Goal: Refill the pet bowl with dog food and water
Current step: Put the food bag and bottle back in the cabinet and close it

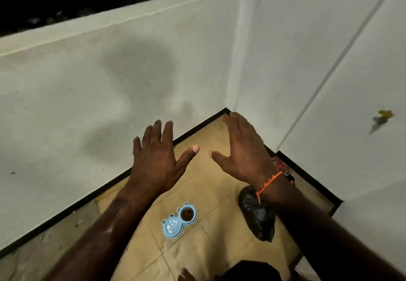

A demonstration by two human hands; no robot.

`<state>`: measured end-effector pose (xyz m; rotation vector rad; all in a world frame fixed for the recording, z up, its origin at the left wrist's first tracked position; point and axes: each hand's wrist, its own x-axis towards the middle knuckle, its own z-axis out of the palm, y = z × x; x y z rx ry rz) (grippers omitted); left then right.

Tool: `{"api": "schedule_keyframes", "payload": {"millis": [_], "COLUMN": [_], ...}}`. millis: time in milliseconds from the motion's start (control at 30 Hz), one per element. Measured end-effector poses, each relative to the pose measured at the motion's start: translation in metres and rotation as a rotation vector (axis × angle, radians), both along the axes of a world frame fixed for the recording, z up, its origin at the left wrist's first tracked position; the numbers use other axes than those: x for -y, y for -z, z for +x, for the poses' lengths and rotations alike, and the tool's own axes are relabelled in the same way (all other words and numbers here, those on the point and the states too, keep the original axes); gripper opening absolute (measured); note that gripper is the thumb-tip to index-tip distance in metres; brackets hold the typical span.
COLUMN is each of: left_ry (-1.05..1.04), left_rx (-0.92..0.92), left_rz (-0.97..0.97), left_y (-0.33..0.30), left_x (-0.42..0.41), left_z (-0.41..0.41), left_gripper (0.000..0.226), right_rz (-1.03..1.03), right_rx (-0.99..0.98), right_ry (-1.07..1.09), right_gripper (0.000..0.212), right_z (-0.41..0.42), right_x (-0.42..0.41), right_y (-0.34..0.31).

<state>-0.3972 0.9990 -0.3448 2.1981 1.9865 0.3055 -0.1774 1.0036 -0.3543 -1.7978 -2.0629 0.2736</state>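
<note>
Pale-blue plastic, moulded into a double pet bowl [179, 220] with little round ears on each rim, sits on the tan tiled floor [208, 247] near the corner of the room. Its right-hand cup holds brown dog food, dark and grainy; its left-hand cup glints with what looks like water. The bowl lies flat, well below both arms and touched by neither.

Both arms reach forward above it, palms down, backs of the hands toward me. The left hand [157, 159] is spread wide, fingers straight and slightly fanned, thumb pointing out to the right, holding nothing. The left forearm looks wet, with shiny streaks along it. The right hand [240, 149] is likewise flat and wide, fingers together and straight, thumb stretched left toward the other thumb; the two thumb tips are near each other but apart. It too holds nothing. An orange thread bracelet [267, 183] circles the right wrist.

Beside the bowl, to its right, a crumpled black plastic bag [258, 219] rests on the tiles, partly hidden under the right wrist. Behind that wrist, something red and patterned lies against the black skirting [197, 128]; I cannot tell what it is. White plastered walls [87, 105] meet at the corner, the left one scuffed and shadowed.
</note>
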Motion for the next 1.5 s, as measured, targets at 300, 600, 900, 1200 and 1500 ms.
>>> {"api": "schedule_keyframes", "payload": {"millis": [300, 600, 900, 1200, 1500], "left_ry": [0.252, 0.597, 1.062, 1.514, 1.910], "left_rx": [0.154, 0.222, 0.233, 0.305, 0.437], "left_rz": [0.084, 0.122, 0.145, 0.109, 0.067], "left_y": [-0.042, -0.066, -0.089, -0.098, -0.104], "left_x": [-0.028, -0.048, -0.041, 0.045, 0.183], "left_z": [0.120, 0.230, 0.309, 0.359, 0.374], "left_gripper": [0.106, 0.105, 0.102, 0.104, 0.103], "right_rz": [0.077, 0.187, 0.279, 0.239, 0.211], "right_rx": [-0.050, -0.054, -0.005, 0.068, 0.220], "right_ry": [0.255, 0.633, 1.106, 1.572, 1.950], "right_gripper": [0.093, 0.090, 0.090, 0.094, 0.095], "right_z": [0.112, 0.189, 0.193, 0.137, 0.067], "right_x": [0.043, 0.104, 0.178, 0.288, 0.409], "right_y": [-0.048, -0.079, -0.091, -0.101, -0.109]}}
